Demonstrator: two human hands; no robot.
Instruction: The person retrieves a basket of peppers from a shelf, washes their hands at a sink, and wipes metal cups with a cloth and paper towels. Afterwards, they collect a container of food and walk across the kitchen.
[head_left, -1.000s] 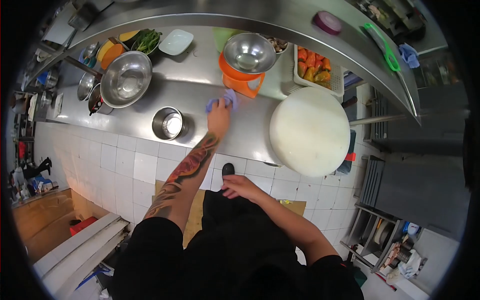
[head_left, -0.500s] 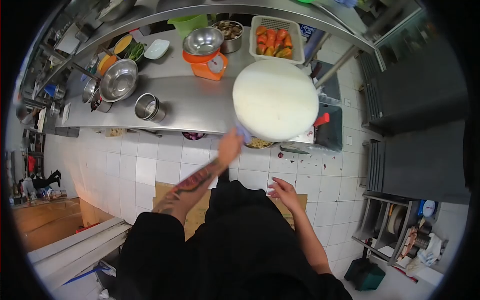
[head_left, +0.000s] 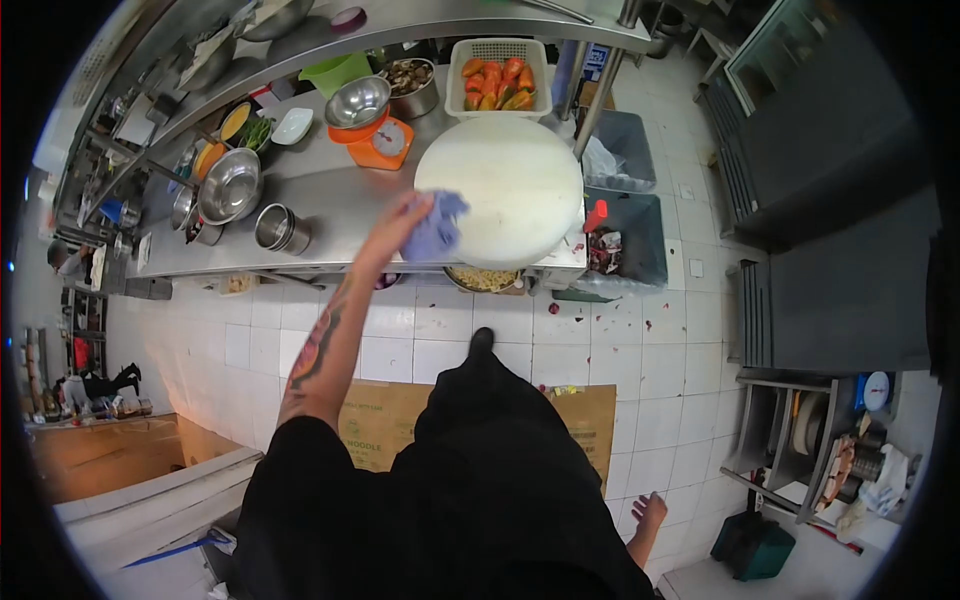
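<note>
My left hand [head_left: 402, 215] grips a crumpled blue-purple cloth [head_left: 437, 228] at the left edge of a thick round white cutting board [head_left: 505, 185]. The cloth overlaps the board's rim and hangs over the front part of the steel table [head_left: 340, 200]. Low on the right, away from the table, my right hand [head_left: 650, 508] hangs beside my body with its fingers apart and nothing in it. A red handle [head_left: 596, 216] sticks out at the board's right side.
Behind the board stands a basket [head_left: 455, 95] of red and orange peppers. An orange scale [head_left: 385, 145] carries a steel bowl [head_left: 358, 102]. Steel cups [head_left: 282, 230] stand near the front edge. Dark bins [head_left: 640, 240] flank the table's right end; cardboard [head_left: 375, 425] covers the floor beneath me.
My left hand has lifted the cloth from the board's front edge to its left side. My right hand has dropped back and outward to the right. The camera view has shifted.
</note>
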